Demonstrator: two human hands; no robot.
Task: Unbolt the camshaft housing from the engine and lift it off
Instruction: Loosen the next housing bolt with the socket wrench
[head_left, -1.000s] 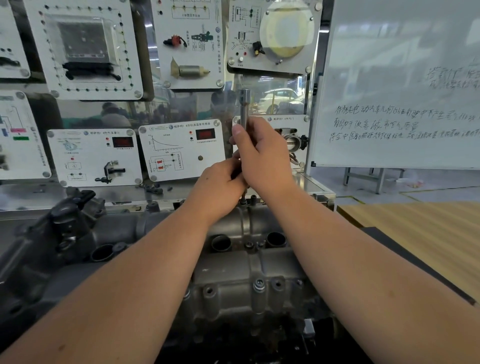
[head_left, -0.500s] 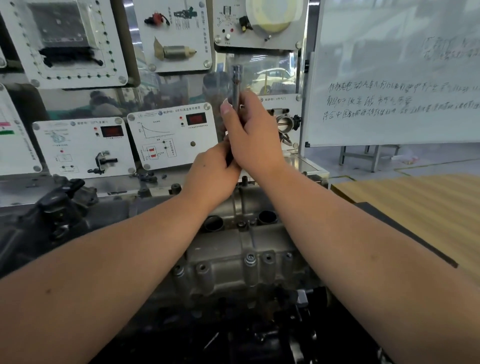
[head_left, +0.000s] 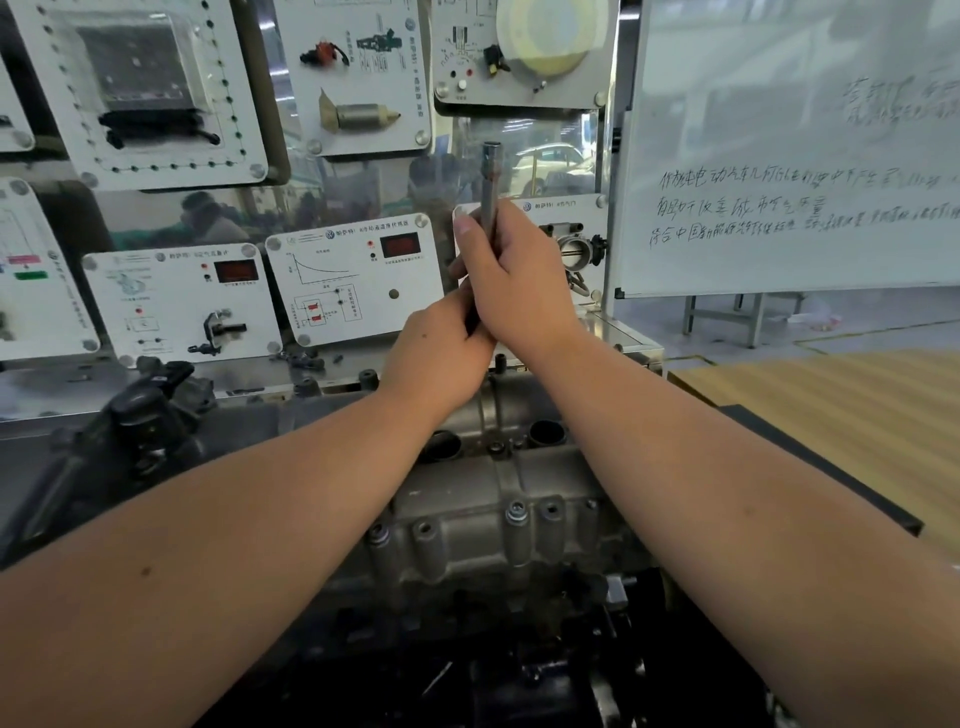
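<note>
Both hands clamp one upright socket wrench (head_left: 489, 183): right hand (head_left: 511, 280) high for leverage, left hand (head_left: 441, 353) low, probably steadying it (its tip is hidden) over a far-edge bolt of the camshaft housing (head_left: 498, 499), which sits on the engine.

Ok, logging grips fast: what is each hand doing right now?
Left hand: gripping the lower part of the wrench.
Right hand: gripping the wrench shaft higher up.

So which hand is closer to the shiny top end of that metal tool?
Right. The right hand grips the metal tool just below its shiny top end. The left hand holds on lower down, beneath the right hand, close to the camshaft housing.
</note>
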